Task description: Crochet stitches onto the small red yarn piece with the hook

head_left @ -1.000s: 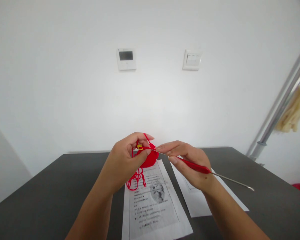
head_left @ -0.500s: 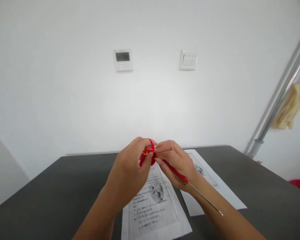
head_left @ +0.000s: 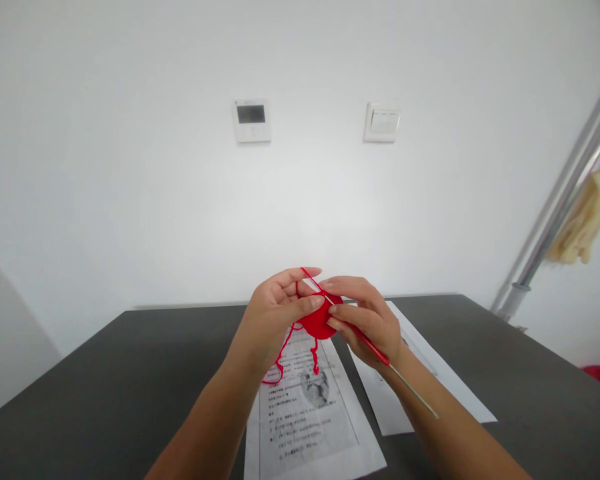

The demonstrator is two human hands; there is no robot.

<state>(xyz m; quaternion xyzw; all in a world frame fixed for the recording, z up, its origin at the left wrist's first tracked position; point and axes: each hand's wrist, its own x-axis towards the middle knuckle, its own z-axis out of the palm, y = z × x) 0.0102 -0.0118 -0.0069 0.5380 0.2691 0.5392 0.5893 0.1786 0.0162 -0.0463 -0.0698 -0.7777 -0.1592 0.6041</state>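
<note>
We've got one red crochet piece pinched in our half-curled left hand and one hook gripped in our right hand, over two paper sheets on one table.

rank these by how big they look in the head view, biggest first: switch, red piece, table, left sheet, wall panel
1. Table
2. Left sheet
3. Unranked: red piece, wall panel and switch look close in size, and the red piece is partly covered.
</note>
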